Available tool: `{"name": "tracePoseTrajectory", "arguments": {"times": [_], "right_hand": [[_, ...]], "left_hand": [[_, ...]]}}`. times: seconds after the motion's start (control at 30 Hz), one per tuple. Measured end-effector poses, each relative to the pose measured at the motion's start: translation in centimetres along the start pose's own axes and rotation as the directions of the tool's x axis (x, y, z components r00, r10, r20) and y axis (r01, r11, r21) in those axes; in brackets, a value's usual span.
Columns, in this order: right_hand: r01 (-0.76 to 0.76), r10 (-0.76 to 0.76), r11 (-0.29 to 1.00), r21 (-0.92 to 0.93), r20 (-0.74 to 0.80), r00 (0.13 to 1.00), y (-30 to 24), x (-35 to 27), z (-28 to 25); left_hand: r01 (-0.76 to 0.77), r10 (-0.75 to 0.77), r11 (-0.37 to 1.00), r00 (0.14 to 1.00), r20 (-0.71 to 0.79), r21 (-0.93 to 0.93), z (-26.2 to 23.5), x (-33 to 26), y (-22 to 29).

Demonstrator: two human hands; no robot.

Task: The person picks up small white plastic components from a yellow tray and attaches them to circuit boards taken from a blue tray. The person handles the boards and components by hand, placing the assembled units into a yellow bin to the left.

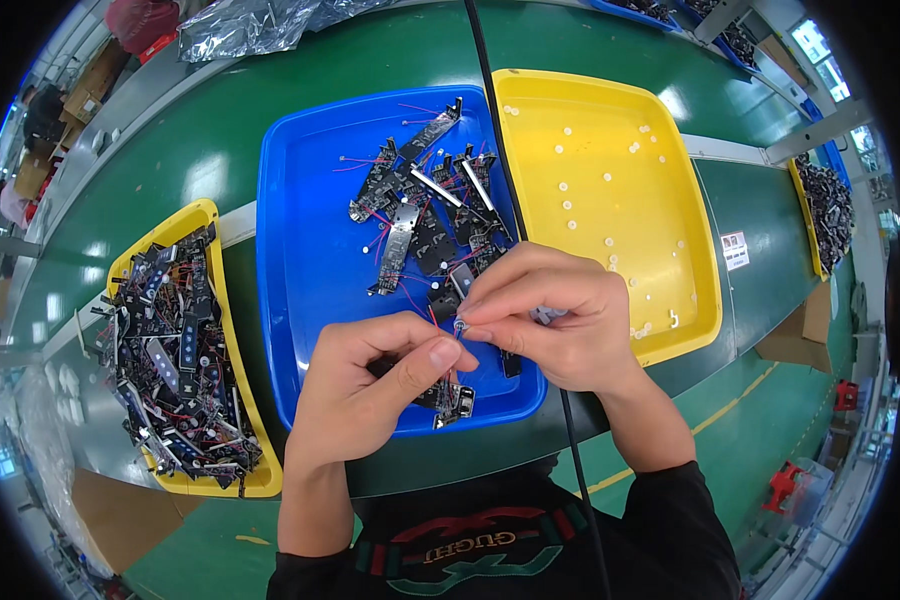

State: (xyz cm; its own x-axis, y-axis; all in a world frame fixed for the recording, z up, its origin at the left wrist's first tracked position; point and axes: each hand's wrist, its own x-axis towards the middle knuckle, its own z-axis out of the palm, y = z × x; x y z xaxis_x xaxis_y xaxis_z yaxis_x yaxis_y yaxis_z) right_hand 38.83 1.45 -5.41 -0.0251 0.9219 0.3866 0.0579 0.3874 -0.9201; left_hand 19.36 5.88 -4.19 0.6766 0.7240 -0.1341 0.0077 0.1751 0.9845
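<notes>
A: Starting from the left, what does she have beyond the fingers?

B: Well out past the left hand point(370, 385) sits a yellow tray point(206, 215) heaped with dark boards and wires. The left hand's thumb and fingers are pinched together on a black board point(454, 400), which hangs just under the fingertips over the blue tray point(300, 260).

A: And the right hand point(555, 325)?

B: Its fingertips are closed on a tiny part point(461, 326), held right against the left thumb tip. What kind of part it is cannot be told.

A: What could go wrong?

B: Probably a slip. The part is small and gripped only at the very tips, so a slight twist could drop it among the loose boards point(425, 215) lying just beyond the fingers, where it would be hard to find. The thin red wires point(410, 295) near the knuckles could also snag.

A: Further right?

B: A second yellow tray point(570, 110), beside the right hand, holds scattered white bits. A black cable point(490, 90) runs over the gap between the trays.

A: The surface and room?

B: A green belt point(380, 50) carries the trays; a green floor point(770, 420) with a yellow line lies to the right, with more trays farther along.
</notes>
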Motion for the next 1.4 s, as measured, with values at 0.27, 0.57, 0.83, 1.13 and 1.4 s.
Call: {"name": "tracePoseTrajectory", "arguments": {"times": [0.27, 0.57, 0.83, 1.13, 1.4], "right_hand": [[0.102, -0.102, 0.993, -0.063, 0.010, 0.995, -0.2, 0.0, 0.1], [0.112, -0.112, 0.990, -0.085, 0.000, 0.994, -0.5, -0.3, 0.0], [0.025, -0.025, 0.997, -0.069, -0.003, 1.000, -1.1, -0.4, 0.1], [-0.014, 0.014, 1.000, 0.006, 0.017, 1.000, -0.8, -0.3, 0.1], [0.070, -0.067, 0.997, -0.042, 0.062, 0.996, -0.7, -0.1, 0.2]], "left_hand": [[-0.005, 0.004, 1.000, 0.999, 0.040, 0.012, -0.1, 0.1, -0.1], [-0.036, 0.033, 0.997, 0.998, -0.048, -0.070, 0.2, 0.3, 0.1], [-0.121, 0.117, 0.992, 0.982, -0.149, -0.018, 0.7, 0.3, -0.1], [-0.160, 0.159, 0.987, 0.963, -0.219, 0.013, 1.0, 0.2, -0.2], [-0.028, 0.019, 0.997, 0.993, -0.113, -0.076, 0.0, 0.3, 0.3]]}}
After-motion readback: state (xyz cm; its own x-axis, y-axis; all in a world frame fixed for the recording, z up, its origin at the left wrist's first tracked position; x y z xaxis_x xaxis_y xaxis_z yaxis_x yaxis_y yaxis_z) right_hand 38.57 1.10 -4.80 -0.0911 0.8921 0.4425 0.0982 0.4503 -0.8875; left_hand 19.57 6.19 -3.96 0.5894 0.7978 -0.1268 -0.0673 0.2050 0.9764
